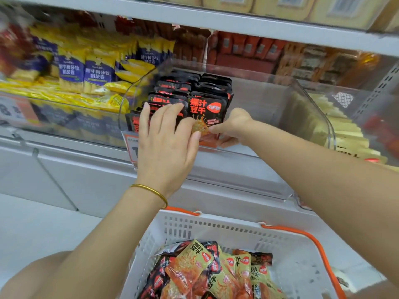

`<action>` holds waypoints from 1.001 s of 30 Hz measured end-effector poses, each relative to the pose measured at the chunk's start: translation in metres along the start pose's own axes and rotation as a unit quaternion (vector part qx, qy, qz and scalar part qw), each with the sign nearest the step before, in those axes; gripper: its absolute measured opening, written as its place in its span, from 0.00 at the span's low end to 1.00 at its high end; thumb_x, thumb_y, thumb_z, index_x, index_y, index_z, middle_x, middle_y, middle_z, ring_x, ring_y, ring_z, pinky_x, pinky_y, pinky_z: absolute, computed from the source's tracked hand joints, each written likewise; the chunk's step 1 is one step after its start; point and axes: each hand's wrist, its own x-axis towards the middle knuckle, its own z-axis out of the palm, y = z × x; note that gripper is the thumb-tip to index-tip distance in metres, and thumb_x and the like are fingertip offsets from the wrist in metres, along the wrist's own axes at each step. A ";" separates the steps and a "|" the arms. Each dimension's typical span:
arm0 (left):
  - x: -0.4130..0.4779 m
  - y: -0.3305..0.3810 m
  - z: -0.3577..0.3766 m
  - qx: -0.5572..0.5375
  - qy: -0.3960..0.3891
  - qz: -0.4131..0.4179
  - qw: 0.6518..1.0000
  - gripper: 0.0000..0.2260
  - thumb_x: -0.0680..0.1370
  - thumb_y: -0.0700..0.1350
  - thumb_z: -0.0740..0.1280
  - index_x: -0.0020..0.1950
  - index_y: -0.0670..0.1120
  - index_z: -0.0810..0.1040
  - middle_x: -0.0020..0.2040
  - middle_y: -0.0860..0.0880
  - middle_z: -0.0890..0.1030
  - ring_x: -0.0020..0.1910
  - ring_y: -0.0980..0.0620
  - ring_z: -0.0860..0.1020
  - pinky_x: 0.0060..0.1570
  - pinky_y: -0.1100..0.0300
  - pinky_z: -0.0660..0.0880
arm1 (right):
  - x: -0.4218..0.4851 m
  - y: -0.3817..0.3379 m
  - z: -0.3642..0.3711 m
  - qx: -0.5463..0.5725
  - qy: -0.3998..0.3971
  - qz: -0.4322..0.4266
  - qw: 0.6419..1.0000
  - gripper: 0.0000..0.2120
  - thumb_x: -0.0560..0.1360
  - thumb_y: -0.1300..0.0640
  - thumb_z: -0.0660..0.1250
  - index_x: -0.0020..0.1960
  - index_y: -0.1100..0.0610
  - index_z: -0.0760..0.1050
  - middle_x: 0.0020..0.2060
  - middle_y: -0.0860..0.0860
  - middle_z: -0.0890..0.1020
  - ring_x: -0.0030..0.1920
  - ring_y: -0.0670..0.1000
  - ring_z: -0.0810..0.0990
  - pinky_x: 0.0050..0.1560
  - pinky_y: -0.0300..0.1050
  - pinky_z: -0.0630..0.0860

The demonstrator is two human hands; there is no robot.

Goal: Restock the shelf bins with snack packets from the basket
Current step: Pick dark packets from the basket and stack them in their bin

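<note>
A clear plastic shelf bin [311, 108] holds two rows of upright black-and-red snack packets [183, 91] in its left half. My right hand [233, 128] pinches the bottom of the front black packet [207, 111] of the right row. My left hand [166, 134] lies with straight fingers against the front packets of the left row, its thumb touching the same front packet. Below, a white basket [216, 231] with orange handles holds several black and yellow packets [211, 270].
Left of the bin stand yellow-and-blue snack packs [86, 70]. Red packs [248, 48] fill the back of the shelf, and pale yellow packets [345, 134] lie in the bin to the right. A price tag [131, 147] hangs on the bin's front. A white shelf board [216, 20] runs above.
</note>
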 end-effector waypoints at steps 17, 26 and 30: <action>-0.117 0.064 0.008 -0.075 -0.338 0.076 0.935 0.17 0.74 0.49 0.54 0.51 0.45 0.80 0.55 0.47 0.78 0.54 0.43 0.73 0.52 0.48 0.73 | -0.097 0.223 0.073 -0.216 -0.292 0.042 0.931 0.06 0.76 0.62 0.65 0.46 0.64 0.79 0.44 0.58 0.83 0.41 0.54 0.83 0.36 0.42 0.79; -0.120 0.070 0.039 -0.022 -0.445 0.101 0.889 0.13 0.80 0.49 0.57 0.63 0.49 0.73 0.61 0.51 0.73 0.63 0.49 0.66 0.62 0.55 0.66 | -0.113 0.315 0.176 -0.334 -0.331 -0.033 0.882 0.19 0.77 0.58 0.66 0.32 0.56 0.61 0.30 0.53 0.64 0.33 0.52 0.64 0.35 0.46 0.66; -0.120 0.070 0.043 -0.034 -0.497 0.068 0.865 0.14 0.80 0.48 0.58 0.65 0.49 0.72 0.63 0.50 0.73 0.65 0.49 0.68 0.62 0.53 0.69 | -0.097 0.290 0.151 -0.287 -0.336 -0.065 0.895 0.10 0.78 0.60 0.63 0.39 0.56 0.65 0.36 0.51 0.69 0.38 0.52 0.70 0.38 0.45 0.66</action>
